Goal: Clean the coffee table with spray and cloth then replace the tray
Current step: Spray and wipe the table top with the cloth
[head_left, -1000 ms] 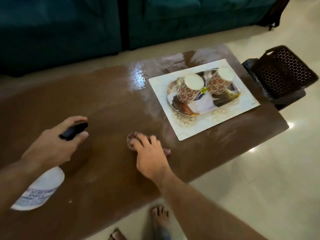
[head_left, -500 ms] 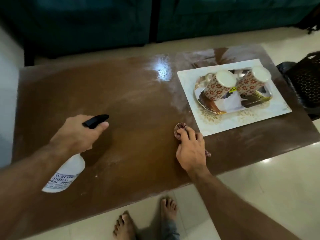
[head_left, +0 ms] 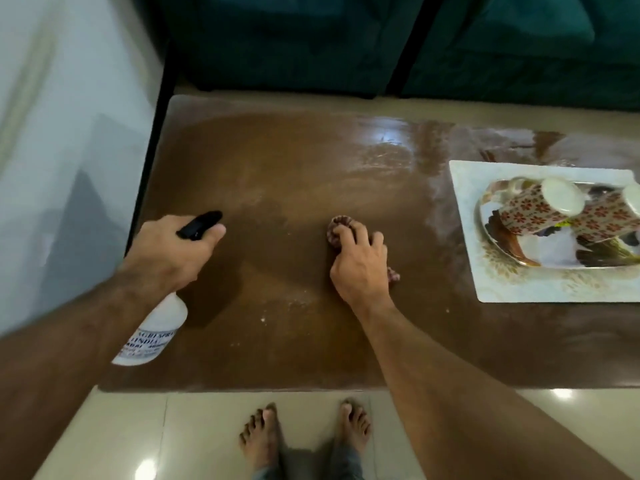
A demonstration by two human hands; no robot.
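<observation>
The brown coffee table (head_left: 284, 161) fills the middle of the view, dusty in patches and wet and shiny toward the back. My left hand (head_left: 169, 251) grips a white spray bottle (head_left: 152, 336) with a black nozzle that points across the table's left half. My right hand (head_left: 360, 265) presses a small reddish cloth (head_left: 337, 226) onto the tabletop near the middle; most of the cloth is hidden under the hand. A white rectangular tray (head_left: 471, 233) sits on the table's right end and carries a patterned plate with two floral mugs (head_left: 530, 209) lying on it.
A dark green sofa (head_left: 311, 39) runs along the far side of the table. A pale wall (head_left: 62, 133) stands at the left. My bare feet (head_left: 263, 434) are on the tiled floor by the table's near edge.
The view has swung left, so the tray now sits at the right edge and the black basket is out of sight. My right hand with the cloth has slid left, away from the tray.
</observation>
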